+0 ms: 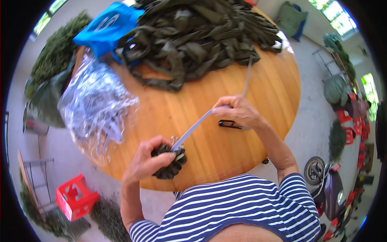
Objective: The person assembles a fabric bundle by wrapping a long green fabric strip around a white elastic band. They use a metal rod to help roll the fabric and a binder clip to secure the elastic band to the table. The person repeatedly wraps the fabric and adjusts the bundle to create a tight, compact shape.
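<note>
Pale lilac strip [192, 128] drawn taut between two hands over a round desk [209, 165]

Left hand [141, 161]: above the near-left edge of the desk. Fingers closed round a dark green bundle [168, 171], bunched and ruffled, fabric by the look of it; thumb pressed across its top, by the lower end of the strip.

Right hand [242, 112]: farther out and higher, over the middle right of the desk. Fingers pinched on the upper end of the strip, which slants in a straight line between the hands. A thin greyish band [248, 74] runs from behind this hand to the far pile; cannot tell whether it joins the strip.

Just below the right hand, a black looped handle [230, 124] lies on the wood, the rest of the tool partly covered by hand and forearm.

Far side of desk: large heap of dark green fabric [197, 38], loose and tangled. Beside it, left, a bright blue bag [109, 26]. Nearer, on the left edge, a clear plastic bag [100, 105] of similar pale strips.

On the floor: red plastic stool [76, 197] at lower left; motorbike [332, 189] at right.
</note>
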The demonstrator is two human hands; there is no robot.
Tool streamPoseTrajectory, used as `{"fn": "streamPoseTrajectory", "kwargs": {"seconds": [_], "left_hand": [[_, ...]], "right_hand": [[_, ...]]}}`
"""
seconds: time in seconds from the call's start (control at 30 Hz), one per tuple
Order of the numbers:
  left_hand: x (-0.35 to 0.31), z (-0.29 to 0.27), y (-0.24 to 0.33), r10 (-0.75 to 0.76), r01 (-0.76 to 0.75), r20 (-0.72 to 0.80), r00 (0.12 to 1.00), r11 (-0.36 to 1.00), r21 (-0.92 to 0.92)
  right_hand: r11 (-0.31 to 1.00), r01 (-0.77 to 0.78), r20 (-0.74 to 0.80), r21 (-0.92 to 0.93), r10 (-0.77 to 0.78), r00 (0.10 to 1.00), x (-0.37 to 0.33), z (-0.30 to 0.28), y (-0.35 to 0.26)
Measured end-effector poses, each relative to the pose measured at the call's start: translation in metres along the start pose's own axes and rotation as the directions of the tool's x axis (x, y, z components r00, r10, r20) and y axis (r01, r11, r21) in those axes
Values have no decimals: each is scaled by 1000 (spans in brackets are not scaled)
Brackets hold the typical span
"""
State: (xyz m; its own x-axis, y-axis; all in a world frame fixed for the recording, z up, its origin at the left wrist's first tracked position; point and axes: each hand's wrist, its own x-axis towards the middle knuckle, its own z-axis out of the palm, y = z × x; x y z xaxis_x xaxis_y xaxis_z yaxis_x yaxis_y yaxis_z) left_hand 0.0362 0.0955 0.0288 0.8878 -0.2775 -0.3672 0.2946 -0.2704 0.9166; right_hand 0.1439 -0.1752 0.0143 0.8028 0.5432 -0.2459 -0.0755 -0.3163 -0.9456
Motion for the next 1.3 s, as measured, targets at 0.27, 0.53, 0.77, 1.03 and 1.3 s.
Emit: {"fn": "streamPoseTrajectory", "kwargs": {"seconds": [0.27,0.53,0.77,1.03,1.3], "left_hand": [[-8,36,7,-27,37,81,996,992,-121],[-1,36,17,112,-115,32,993,989,94],[48,-1,41,247,-201,-285,926,962,184],[172,-18,19,78,-115,-321,944,988,-99],[109,26,38,213,-294,-245,946,881,-370]], "right_hand": [[831,-299,-688,-468,-130,714,35,-110,38],[932,-106,-685,-347,-175,707,37,-131,80],[960,214,-623,181,-56,780,-21,-59,19],[957,145,-340,253,-53,939,15,3,-15],[891,137,-231,434,-37,972,37,18,-24]]}}
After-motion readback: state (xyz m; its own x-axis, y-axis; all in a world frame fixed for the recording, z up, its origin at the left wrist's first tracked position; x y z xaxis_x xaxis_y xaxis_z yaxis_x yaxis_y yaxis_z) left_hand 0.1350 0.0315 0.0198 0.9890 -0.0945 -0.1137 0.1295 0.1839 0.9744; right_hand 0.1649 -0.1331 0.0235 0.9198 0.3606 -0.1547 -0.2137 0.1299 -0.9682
